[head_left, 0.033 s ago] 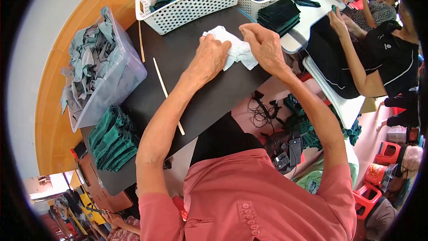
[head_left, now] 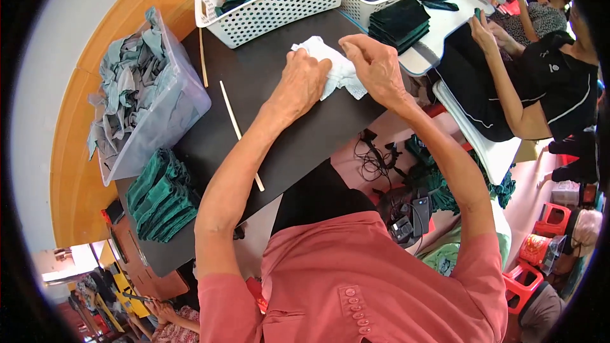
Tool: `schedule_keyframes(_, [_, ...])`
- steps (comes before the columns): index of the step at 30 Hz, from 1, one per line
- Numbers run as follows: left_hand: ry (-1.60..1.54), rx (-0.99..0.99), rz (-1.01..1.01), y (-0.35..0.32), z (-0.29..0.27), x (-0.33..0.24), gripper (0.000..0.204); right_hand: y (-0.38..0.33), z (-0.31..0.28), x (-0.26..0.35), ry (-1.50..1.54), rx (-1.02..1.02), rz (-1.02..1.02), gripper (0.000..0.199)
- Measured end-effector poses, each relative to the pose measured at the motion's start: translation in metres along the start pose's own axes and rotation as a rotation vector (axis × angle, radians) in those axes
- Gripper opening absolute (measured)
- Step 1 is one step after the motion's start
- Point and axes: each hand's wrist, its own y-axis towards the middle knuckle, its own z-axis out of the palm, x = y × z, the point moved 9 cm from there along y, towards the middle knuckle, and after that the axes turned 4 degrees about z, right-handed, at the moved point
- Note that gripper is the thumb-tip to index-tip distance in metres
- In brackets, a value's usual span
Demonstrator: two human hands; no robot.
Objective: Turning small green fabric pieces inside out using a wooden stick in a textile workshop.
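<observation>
A crumpled white cloth (head_left: 343,75) lies at the far side of the black table, between my hands. My left hand (head_left: 304,81) is closed on its left part, fingers curled into the fabric. On the cloth's right side, my right hand (head_left: 376,68) has its thumb and fingers pinched together at the edge, though the fingertips are partly hidden. A pale thin wooden stick (head_left: 240,132) lies beside my left forearm. Just beyond the cloth stands a white perforated basket (head_left: 279,16) holding dark green fabric. A stack of folded dark green cloth (head_left: 399,22) sits to the upper right.
At the left is a clear plastic bin (head_left: 184,86) heaped with grey cloth, with a green velvet stack (head_left: 162,197) near it. Another stick (head_left: 203,57) lies near the basket. A co-worker in black (head_left: 508,82) sits at the right. Cables (head_left: 378,159) hang below the table edge.
The lower part of the white cloth looks a little flatter between my hands. Both hands stay in nearly the same place and grip.
</observation>
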Motion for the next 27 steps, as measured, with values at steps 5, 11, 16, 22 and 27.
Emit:
schedule_keyframes(5, [0.052,-0.143,0.008,-0.004,-0.016,-0.011,0.008,-0.001,0.029,0.016,-0.23,0.105,-0.134,0.015])
schedule_keyframes(11, [-0.04,0.178,-0.129,-0.041,-0.061,0.0,0.015,-0.016,0.057,0.033,-0.476,0.314,-0.271,0.018])
schedule_keyframes(16, [0.017,-0.146,-0.217,-0.059,-0.182,0.031,0.008,-0.011,0.064,0.02,-0.506,0.325,-0.328,0.014])
schedule_keyframes(22, [0.672,-0.213,-0.343,-0.162,-0.238,0.167,0.024,-0.017,0.045,0.061,-0.467,0.13,-0.3,0.024])
schedule_keyframes(27, [0.718,-0.103,-0.435,-0.19,-0.235,0.224,0.025,-0.042,0.044,0.108,-0.376,0.053,-0.448,0.04])
